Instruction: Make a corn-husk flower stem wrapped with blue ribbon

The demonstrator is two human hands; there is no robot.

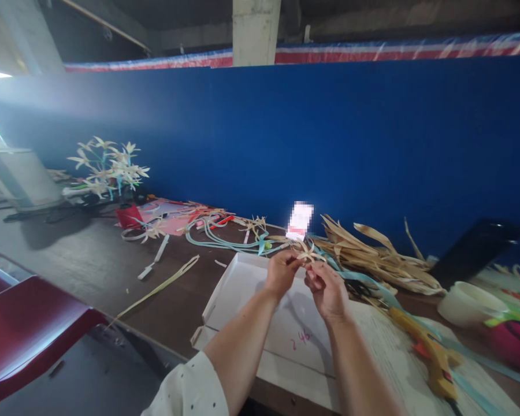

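Nearest the camera, two bare forearms reach forward, the left one emerging from a white sleeve (190, 387) with dark dots. Left hand (281, 274) and right hand (329, 292) meet over an open white box (238, 289) that bears pink handwritten marks (300, 341). Between them, just above the box's far edge, is a pale star-shaped flower (308, 254) with narrow petals. The left fingers pinch it from the left, thumb and index together; the right fingers are closed at its lower edge, the rest curled in toward the palm.

Right of the box, a printed sheet (381, 346) lies on the tabletop (177, 312), with a yellow glue gun (433, 352) on it and a light blue ribbon (387, 294) running past. Beyond are a white bowl (470, 303) and a heap of dried tan leaves (368, 254). Just behind the flower stands a bright, pixelated rectangle (300, 219). To the left lie a coil of pale blue-green cord (208, 236), a folded pale strip (162, 286) and pink paper (173, 214); farther left stands a cluster of pale flowers (112, 164). A blue panel (351, 133) rises behind everything.
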